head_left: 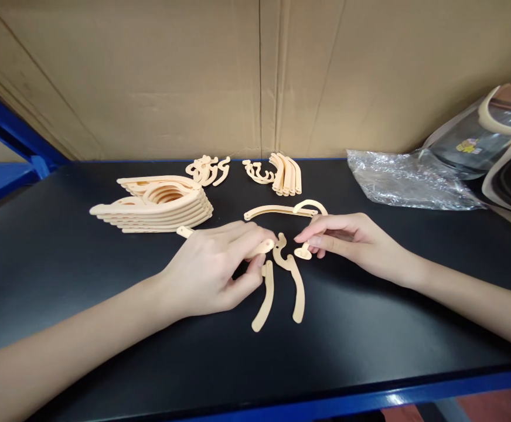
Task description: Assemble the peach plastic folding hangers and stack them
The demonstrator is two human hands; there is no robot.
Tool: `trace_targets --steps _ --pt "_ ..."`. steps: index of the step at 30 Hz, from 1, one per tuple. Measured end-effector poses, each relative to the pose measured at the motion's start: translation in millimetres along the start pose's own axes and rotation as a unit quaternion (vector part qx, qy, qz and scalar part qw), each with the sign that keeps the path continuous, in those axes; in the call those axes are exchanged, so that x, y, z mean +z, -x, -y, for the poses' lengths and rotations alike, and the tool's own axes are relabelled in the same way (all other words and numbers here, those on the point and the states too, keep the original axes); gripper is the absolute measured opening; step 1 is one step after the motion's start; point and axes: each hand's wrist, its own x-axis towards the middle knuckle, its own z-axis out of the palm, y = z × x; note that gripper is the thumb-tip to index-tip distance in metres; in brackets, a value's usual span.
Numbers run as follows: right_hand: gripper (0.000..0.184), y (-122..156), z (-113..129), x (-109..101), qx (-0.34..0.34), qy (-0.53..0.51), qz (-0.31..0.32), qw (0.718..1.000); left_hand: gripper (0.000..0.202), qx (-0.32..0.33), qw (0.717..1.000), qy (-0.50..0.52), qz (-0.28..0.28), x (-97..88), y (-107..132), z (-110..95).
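My left hand (215,266) is closed on a cream plastic hanger arm (263,248); one rounded end shows at the fingertips, another behind the knuckles. My right hand (354,237) pinches a cream hanger hook (312,204), its curve standing above the fingers and its flat round base below them. Between the hands lie a small curved piece (279,253) and a curved arm (298,296), touching or overlapping. Another curved arm (263,302) rests just below my left fingertips. Behind the hands is a long curved bar (271,210) with holes at its ends.
A stack of cream hanger-shaped pieces (163,211) sits at left on the black tabletop (370,351). Farther back are small curved pieces (209,171), more small pieces (258,173) and several curved bars (287,174). Clear plastic wrap (409,179) and a transparent bag (466,143) occupy the right.
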Motion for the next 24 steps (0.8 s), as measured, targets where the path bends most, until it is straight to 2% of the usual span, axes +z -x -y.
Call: trace_targets --steps 3,6,9,12,14,18,24 --pt "0.022 0.7 -1.9 -0.8 -0.008 -0.020 0.004 1.000 0.030 0.008 0.999 -0.042 0.006 0.6 -1.9 -0.7" --pt "0.041 1.5 -2.8 -1.3 -0.013 -0.059 -0.007 0.998 0.034 0.032 0.995 -0.092 0.026 3.3 -3.6 -0.2" --pt "0.054 1.8 -2.2 -1.7 -0.015 -0.086 -0.016 0.996 0.031 0.067 0.993 -0.082 0.058 5.0 -4.3 1.4" --pt "0.059 1.6 -2.0 -2.4 -0.017 -0.102 -0.002 0.995 0.028 0.069 0.995 -0.051 0.052 4.8 -4.0 2.1" --pt "0.057 1.4 -2.3 -2.7 -0.019 -0.114 0.025 0.993 0.026 0.062 0.997 -0.033 0.031 4.2 -3.7 1.4" --pt "0.043 1.3 -1.6 -1.8 -0.007 -0.123 0.082 0.989 0.022 0.052 0.999 -0.001 0.011 3.1 -3.7 -1.7" --pt "0.030 0.8 0.1 0.8 0.007 -0.115 0.084 0.990 0.021 0.093 0.995 -0.015 0.024 1.1 -5.6 -5.8"
